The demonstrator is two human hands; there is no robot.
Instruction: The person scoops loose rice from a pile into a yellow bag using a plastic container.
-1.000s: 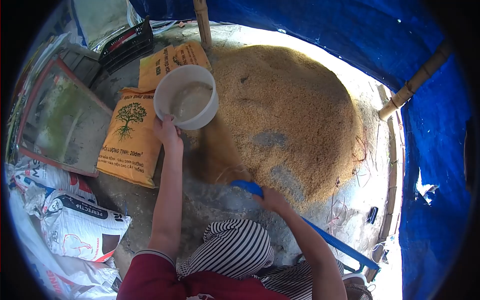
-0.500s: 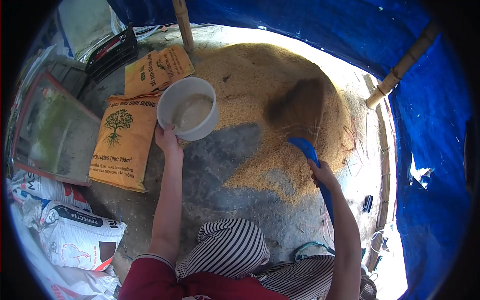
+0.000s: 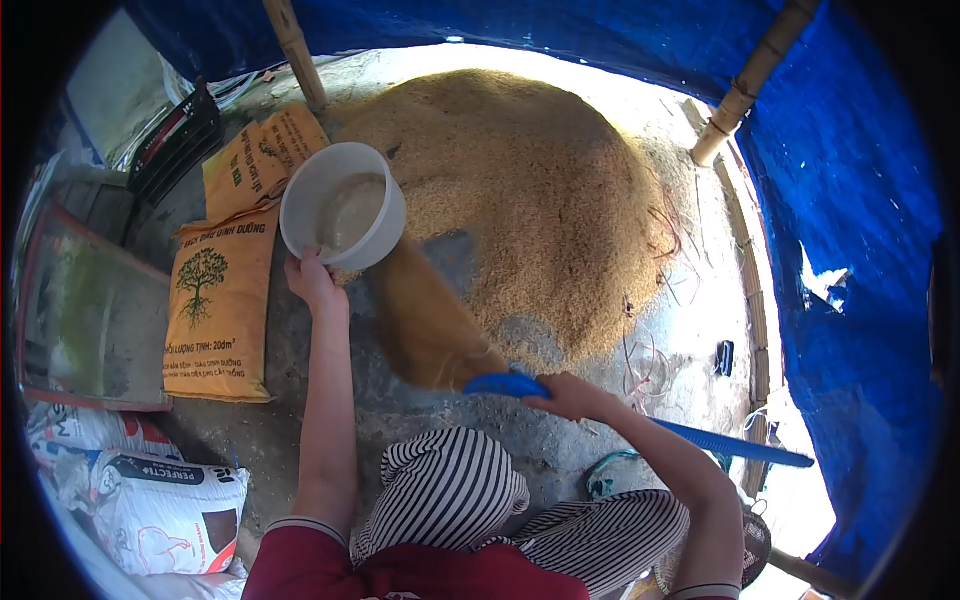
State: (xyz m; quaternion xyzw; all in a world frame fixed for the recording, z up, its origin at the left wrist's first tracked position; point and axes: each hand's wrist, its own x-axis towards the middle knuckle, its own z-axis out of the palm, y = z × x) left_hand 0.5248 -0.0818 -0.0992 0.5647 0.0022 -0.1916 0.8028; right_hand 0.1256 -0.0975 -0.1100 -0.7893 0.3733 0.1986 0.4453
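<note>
My left hand (image 3: 317, 280) grips the near rim of a translucent white tub (image 3: 392, 225), which is tilted so that its inside shows some pale, cloudy contents. Closed round the blue handle (image 3: 720, 443) of a broom is my right hand (image 3: 570, 397). The brown broom head (image 3: 425, 320), blurred by motion, is low over the floor just below and right of the tub. Beyond it a wide heap of golden-brown grain or husks (image 3: 540, 190) spreads on the concrete.
Orange sacks (image 3: 220, 310) lie at the left, with a black crate (image 3: 175, 140) behind. White printed bags (image 3: 170, 510) are at the lower left. Bamboo poles (image 3: 735, 100) and a blue tarp (image 3: 860, 230) border the right side.
The broom has swung from over the heap at the right to the left, near the tub, and its handle now points right. The view has shifted slightly.
</note>
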